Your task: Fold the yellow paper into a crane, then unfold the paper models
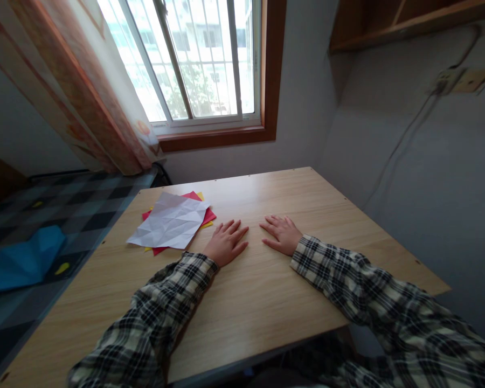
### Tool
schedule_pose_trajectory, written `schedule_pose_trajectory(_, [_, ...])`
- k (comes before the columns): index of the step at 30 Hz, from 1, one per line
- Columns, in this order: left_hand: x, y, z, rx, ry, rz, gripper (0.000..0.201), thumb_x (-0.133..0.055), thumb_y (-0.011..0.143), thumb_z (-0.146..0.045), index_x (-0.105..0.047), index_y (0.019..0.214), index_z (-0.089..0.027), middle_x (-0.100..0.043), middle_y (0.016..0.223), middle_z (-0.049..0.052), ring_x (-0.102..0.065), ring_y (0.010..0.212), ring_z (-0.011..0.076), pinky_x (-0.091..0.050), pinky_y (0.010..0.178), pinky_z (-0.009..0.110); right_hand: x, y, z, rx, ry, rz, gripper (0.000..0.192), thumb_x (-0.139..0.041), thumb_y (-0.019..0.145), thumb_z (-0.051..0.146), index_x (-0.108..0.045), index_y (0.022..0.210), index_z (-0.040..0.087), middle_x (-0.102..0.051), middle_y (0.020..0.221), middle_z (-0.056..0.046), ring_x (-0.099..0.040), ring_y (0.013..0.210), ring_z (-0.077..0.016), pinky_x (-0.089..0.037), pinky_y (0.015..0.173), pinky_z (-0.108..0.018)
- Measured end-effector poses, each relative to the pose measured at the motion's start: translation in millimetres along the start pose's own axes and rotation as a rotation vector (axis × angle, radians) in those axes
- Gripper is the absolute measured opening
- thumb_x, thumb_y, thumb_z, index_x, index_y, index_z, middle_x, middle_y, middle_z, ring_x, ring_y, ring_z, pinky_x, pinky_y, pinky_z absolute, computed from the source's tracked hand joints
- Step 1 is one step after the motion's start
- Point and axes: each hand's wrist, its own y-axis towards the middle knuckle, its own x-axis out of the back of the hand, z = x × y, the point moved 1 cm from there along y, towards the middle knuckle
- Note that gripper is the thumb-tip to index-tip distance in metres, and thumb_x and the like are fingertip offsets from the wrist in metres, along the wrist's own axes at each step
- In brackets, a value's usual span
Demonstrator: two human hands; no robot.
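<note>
My left hand (226, 243) lies palm down on the wooden table (250, 307), its fingers spread and nothing in them. Just left of it is a creased white sheet of paper (172, 220), resting on top of a red sheet (209, 216) and a yellow sheet (207, 225) whose corners stick out from underneath. My right hand (282, 235) also lies flat on the tabletop, fingers apart, a short gap from the left one. It holds nothing and touches only the wood.
Left of the table is a bed with a checked cover (84, 215), and a folded blue sheet (26, 258) lies on it. Beyond the table are a barred window (202, 64) and a curtain (92, 81). A cable (400, 140) runs down the right wall below a shelf (380, 29).
</note>
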Motion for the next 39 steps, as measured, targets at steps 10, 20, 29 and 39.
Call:
schedule_pose_trajectory(10, [3.3, 0, -2, 0.013, 0.005, 0.033, 0.054, -0.041, 0.098, -0.051, -0.049, 0.145, -0.026, -0.042, 0.155, 0.013, -0.036, 0.144, 0.0323, -0.026, 0.116, 0.058, 1, 0, 0, -0.004, 0.004, 0.001, 0.063, -0.038, 0.096, 0.059, -0.040, 0.151, 0.027, -0.032, 0.161, -0.009, -0.024, 0.149, -0.0292, -0.014, 0.119, -0.058])
schedule_pose_trajectory(20, [0.7, -1, 0, 0.000, -0.012, -0.012, 0.053, -0.041, 0.098, -0.051, -0.051, 0.143, -0.024, -0.046, 0.151, 0.013, -0.039, 0.142, 0.0299, -0.027, 0.117, 0.055, 2, -1, 1, -0.001, 0.002, -0.007, 0.063, -0.038, 0.096, 0.060, -0.041, 0.150, 0.027, -0.033, 0.160, -0.009, -0.026, 0.149, -0.0290, -0.014, 0.119, -0.057])
schedule_pose_trajectory(29, [4.6, -7, 0, 0.184, 0.098, -0.229, 0.044, -0.048, 0.094, -0.039, -0.062, 0.129, -0.016, -0.043, 0.152, 0.017, -0.033, 0.145, 0.0351, -0.023, 0.120, 0.053, 2, -1, 0, 0.003, 0.008, 0.003, 0.063, -0.039, 0.096, 0.060, -0.042, 0.150, 0.027, -0.033, 0.160, -0.009, -0.026, 0.148, -0.0295, -0.015, 0.118, -0.058])
schedule_pose_trajectory(39, [17.1, -25, 39, 0.447, 0.274, -0.328, 0.045, -0.052, 0.088, -0.036, -0.055, 0.128, -0.015, -0.049, 0.147, 0.019, -0.042, 0.137, 0.0373, -0.030, 0.113, 0.055, 3, -1, 1, 0.003, 0.017, 0.010, 0.064, -0.040, 0.095, 0.059, -0.042, 0.150, 0.026, -0.032, 0.160, -0.009, -0.026, 0.148, -0.0298, -0.015, 0.118, -0.059])
